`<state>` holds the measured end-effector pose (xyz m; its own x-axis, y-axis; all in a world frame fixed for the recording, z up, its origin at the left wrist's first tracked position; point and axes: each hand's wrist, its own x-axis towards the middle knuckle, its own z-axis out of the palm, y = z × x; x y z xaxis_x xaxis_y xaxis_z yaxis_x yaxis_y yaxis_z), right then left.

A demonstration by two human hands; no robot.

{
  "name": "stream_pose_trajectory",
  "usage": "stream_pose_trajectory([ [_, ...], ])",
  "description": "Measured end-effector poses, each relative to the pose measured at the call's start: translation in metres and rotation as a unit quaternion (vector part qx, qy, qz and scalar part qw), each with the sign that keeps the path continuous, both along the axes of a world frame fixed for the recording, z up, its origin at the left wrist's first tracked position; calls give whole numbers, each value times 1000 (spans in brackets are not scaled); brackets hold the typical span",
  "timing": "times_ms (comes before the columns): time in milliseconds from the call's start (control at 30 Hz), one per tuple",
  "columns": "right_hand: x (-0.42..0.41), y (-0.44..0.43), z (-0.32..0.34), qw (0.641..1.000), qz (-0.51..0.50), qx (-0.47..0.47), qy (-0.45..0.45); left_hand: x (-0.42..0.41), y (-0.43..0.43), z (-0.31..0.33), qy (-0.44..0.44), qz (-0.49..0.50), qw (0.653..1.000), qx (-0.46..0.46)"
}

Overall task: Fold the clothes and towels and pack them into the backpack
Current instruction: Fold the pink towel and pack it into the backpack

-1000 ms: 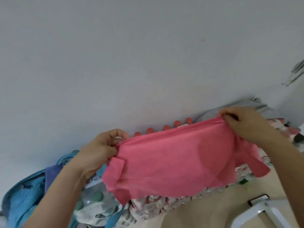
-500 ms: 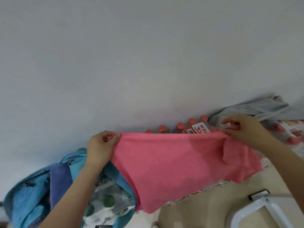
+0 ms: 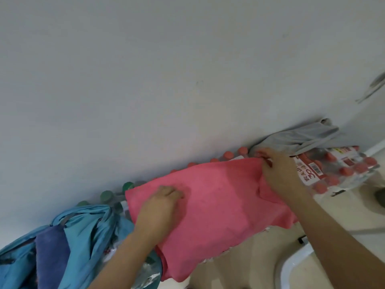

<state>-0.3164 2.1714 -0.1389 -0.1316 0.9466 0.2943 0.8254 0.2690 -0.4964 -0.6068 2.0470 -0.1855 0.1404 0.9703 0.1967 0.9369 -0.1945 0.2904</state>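
A pink towel (image 3: 218, 205) lies spread over shrink-wrapped packs of bottles against the wall. My left hand (image 3: 160, 207) rests flat on its left part, fingers lying on the cloth. My right hand (image 3: 277, 172) pinches the towel's upper right corner. At the lower left a light blue backpack (image 3: 83, 232) stands open with a folded dark blue cloth (image 3: 52, 251) inside it. A grey garment (image 3: 302, 138) lies crumpled on the bottles at the upper right.
Packs of bottles with red caps (image 3: 341, 170) and green caps (image 3: 106, 196) line the grey wall (image 3: 166, 69). A white frame (image 3: 291, 265) stands on the beige floor (image 3: 250, 263) at the lower right.
The towel was held up stretched between both hands; now it lies on the bottle packs. My left hand let go of its corner and moved onto the cloth. The view shifted.
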Motion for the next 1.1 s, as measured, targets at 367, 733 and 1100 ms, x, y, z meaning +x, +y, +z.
stream_pose_trajectory([
  [367,63,-102,-57,975,-73,-201,-55,70,13,-4,33,-50,997,-47],
  [733,107,-83,-67,982,-102,-149,-54,200,72,-8,-43,-186,976,-100],
  [1100,139,-41,-74,997,-15,-66,-31,217,99,-12,-8,-160,973,-166],
])
